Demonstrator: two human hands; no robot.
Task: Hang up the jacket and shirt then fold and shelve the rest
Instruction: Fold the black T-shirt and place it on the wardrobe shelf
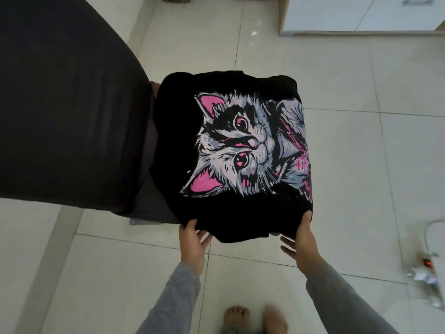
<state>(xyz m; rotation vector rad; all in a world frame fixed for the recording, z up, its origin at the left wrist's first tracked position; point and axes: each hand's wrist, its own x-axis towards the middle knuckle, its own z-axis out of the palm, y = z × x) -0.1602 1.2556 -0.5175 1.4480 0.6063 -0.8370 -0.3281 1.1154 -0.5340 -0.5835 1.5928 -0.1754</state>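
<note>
A black folded T-shirt with a pink-and-grey cat print (231, 141) sits at the centre of the view, print side up, held out flat in front of the person. The left hand (192, 239) grasps its near edge at about 7 o'clock of the bundle, thumb on top and fingers beneath. The right hand (302, 239) pinches the same edge at about 5 o'clock, thumb pressed on the cloth and fingers spread underneath. Both hands are at the near edge only; the far part, towards 12 o'clock, has no hand under it that I can see.

At 9 o'clock a large dark grey fabric-covered surface (67, 104) runs alongside the T-shirt. Whether the T-shirt's left edge rests on it or only passes over it I cannot tell. Below lies a glossy pale tiled floor (361, 165), with a white cabinet (361, 15) at 1 o'clock.

Folding looks done, and shelving is likely what remains for this piece. The main risk, as I judge it, is the fold coming undone: soft knit held by one edge may sag at the far side and slide open, especially if tilted. A white power strip with a red light (427, 262) and its cable lie at 4 o'clock, and the person's bare feet (237, 317) stand at 6 o'clock, so a step that way with the view blocked by the bundle could catch the cable.
</note>
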